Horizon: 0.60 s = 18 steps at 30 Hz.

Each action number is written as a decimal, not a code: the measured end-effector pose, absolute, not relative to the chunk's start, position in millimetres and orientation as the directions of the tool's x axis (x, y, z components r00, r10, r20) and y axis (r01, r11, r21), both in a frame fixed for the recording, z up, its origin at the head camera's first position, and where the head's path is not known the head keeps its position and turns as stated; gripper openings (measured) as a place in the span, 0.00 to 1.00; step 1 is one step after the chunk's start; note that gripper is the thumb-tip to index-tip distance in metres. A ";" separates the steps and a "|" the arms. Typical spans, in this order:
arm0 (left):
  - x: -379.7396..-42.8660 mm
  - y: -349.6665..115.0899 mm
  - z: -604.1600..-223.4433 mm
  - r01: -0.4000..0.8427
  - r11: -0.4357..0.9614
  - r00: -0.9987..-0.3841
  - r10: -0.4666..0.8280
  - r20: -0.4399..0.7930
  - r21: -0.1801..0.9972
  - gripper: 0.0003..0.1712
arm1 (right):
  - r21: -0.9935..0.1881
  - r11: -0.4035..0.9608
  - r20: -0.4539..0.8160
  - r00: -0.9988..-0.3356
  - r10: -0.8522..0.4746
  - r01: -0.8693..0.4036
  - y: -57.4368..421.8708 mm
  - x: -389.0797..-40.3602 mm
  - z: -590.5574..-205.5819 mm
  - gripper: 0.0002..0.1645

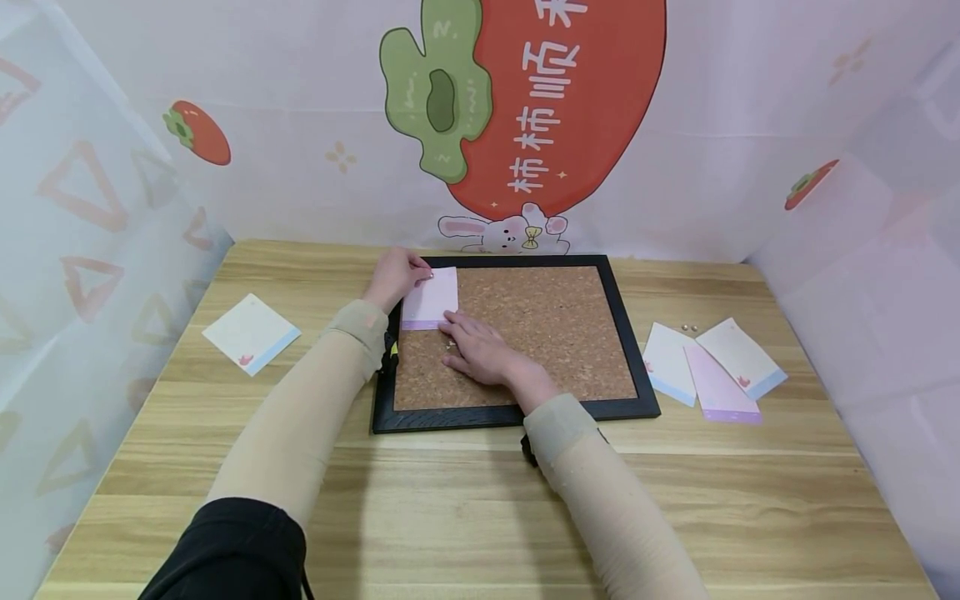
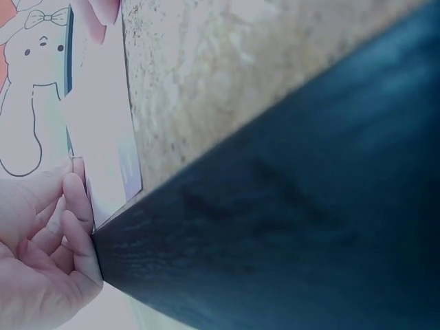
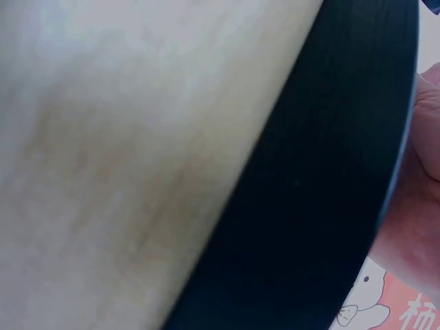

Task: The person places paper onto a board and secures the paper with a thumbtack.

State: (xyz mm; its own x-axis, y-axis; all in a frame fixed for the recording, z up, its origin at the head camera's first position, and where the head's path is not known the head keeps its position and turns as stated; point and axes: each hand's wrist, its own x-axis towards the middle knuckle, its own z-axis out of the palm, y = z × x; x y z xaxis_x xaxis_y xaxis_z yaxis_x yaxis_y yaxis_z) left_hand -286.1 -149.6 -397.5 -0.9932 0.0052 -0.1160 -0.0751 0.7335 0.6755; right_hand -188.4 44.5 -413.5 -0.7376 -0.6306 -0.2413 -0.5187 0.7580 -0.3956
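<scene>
A white note card (image 1: 430, 296) with a purple lower edge lies at the upper left of a black-framed cork board (image 1: 543, 333). My left hand (image 1: 397, 279) is at the card's top left corner, thumb and forefinger pinching a small shiny push pin there. The same left hand (image 2: 51, 251) shows in the left wrist view, fingers curled beside the dark frame. My right hand (image 1: 483, 348) rests on the cork with fingers extended, fingertips at the card's lower right corner. Small shiny pins (image 1: 451, 343) lie under its fingers. The right wrist view shows mostly frame and part of the right hand (image 3: 416, 199).
On the wooden table (image 1: 450, 508), a white card with a blue edge (image 1: 251, 333) lies left of the board. To the right are a purple-edged card (image 1: 720, 383), two blue-edged cards (image 1: 741, 358) and several small round pins (image 1: 688, 327). A printed cloth (image 1: 300, 192) stands behind.
</scene>
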 end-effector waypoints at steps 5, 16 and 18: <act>-285.2 -148.6 -397.3 -0.073 0.734 -0.995 -0.005 -0.102 0.675 0.10 | -0.392 0.761 -0.247 -0.738 -0.628 -0.516 44.1 -188.5 -413.6 0.37; -284.4 -149.1 -397.5 -0.073 0.719 -0.995 -0.006 -0.099 0.691 0.10 | -0.394 0.761 -0.252 -0.736 -0.629 -0.515 44.1 -189.0 -413.5 0.37; -284.4 -148.8 -397.8 -0.070 0.724 -0.995 -0.005 -0.096 0.686 0.10 | -0.396 0.761 -0.251 -0.736 -0.628 -0.514 44.2 -189.3 -413.6 0.37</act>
State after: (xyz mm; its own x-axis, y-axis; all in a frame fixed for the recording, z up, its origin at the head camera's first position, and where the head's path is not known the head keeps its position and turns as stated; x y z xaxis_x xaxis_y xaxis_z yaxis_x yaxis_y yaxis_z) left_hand -284.4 -148.8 -397.8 -0.9954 -0.0047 -0.0960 -0.0696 0.7243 0.6860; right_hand -189.3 44.2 -413.6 -0.7362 -0.6284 -0.2511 -0.5144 0.7607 -0.3958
